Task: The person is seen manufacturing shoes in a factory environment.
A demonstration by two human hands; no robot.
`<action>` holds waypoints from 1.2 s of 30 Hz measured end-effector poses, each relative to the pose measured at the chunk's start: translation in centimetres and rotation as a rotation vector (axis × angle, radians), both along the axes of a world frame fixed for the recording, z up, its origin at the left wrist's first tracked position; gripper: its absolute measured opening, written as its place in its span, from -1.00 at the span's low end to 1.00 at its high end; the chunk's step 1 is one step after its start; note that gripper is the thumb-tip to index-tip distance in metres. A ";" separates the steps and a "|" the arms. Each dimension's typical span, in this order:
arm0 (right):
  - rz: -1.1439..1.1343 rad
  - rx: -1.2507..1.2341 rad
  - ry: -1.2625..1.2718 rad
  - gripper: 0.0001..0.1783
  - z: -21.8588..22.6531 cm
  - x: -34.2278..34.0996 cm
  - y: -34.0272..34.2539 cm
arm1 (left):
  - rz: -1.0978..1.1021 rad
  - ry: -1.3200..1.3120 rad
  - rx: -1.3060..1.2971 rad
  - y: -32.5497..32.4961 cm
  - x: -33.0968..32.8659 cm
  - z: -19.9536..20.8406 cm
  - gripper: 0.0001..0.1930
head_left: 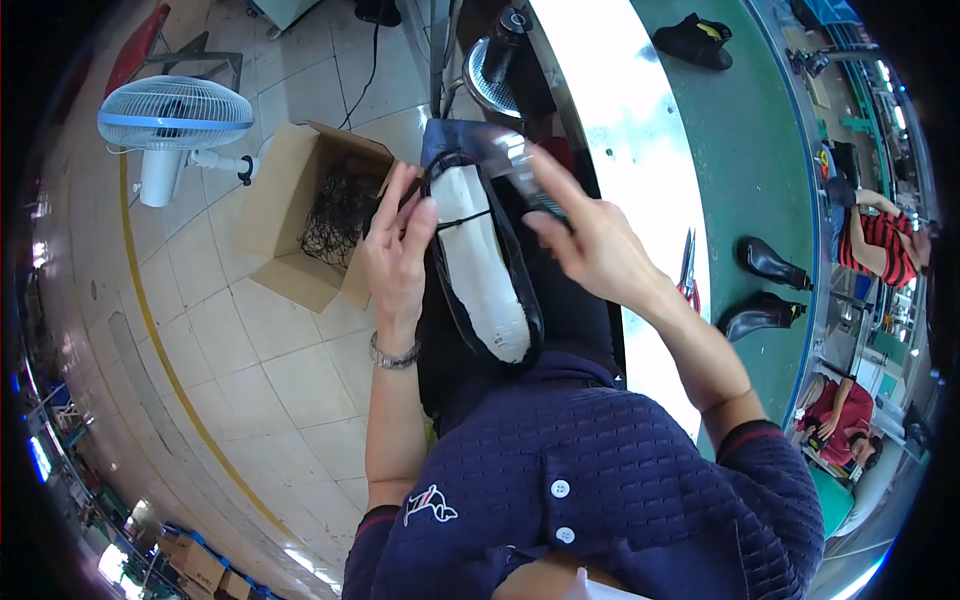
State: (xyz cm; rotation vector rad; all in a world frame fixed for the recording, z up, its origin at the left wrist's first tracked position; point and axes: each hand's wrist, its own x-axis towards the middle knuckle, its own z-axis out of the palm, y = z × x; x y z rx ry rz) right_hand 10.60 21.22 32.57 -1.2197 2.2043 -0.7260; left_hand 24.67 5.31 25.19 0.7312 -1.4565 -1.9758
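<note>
A black shoe upper [532,318] lies sole side up across my lap, with a white insole board [485,280] facing me. A thin black strap [465,219] crosses the board. Its far end is gathered and dark. My left hand [397,245], wearing a metal watch, pinches the shoe's left edge near that far end. My right hand [605,250] grips a metal-headed hand tool [520,165] with a dark handle, held over the far right edge of the shoe. Motion blurs the tool's head, so its exact kind and any contact are unclear. A blue cloth or pad [440,135] lies beneath.
An open cardboard box [285,215] holding tangled black strips stands at left, near a white fan [175,110]. To the right runs a white bench [640,120] with red-handled scissors [688,265]. Black shoes [770,262] sit on a green surface [720,180]. Other people work at far right.
</note>
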 end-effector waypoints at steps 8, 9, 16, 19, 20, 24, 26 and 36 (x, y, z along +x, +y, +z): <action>-0.645 0.194 0.219 -0.25 -10.5 -5.4 11.2 | 0.095 -0.285 -0.735 3.4 0.3 1.1 -0.68; -0.613 0.125 0.239 -0.27 -10.7 -5.0 12.4 | 0.118 -0.316 -0.737 3.5 0.5 1.5 -0.72; -0.965 0.043 0.468 -0.47 -13.9 -0.5 27.0 | 0.281 -0.340 -0.837 4.6 0.0 0.3 -0.82; -1.007 0.320 0.259 -0.46 -12.1 2.6 31.6 | 0.305 -0.343 -0.872 5.0 -0.5 0.4 -0.83; -0.985 0.396 0.216 -0.47 -11.3 3.1 31.4 | 0.309 -0.357 -0.845 5.2 -0.4 0.9 -0.83; -1.119 0.226 -0.423 -0.57 -9.7 2.5 29.5 | 0.345 -0.383 -0.812 5.3 0.2 0.7 -0.84; -1.174 -0.159 -0.857 -0.51 -6.8 3.0 25.5 | 0.363 -0.355 -0.837 5.3 -0.1 0.5 -0.84; -0.333 0.063 -1.454 -0.16 1.3 6.3 8.7 | 0.407 -0.301 -0.857 5.3 0.1 0.5 -0.87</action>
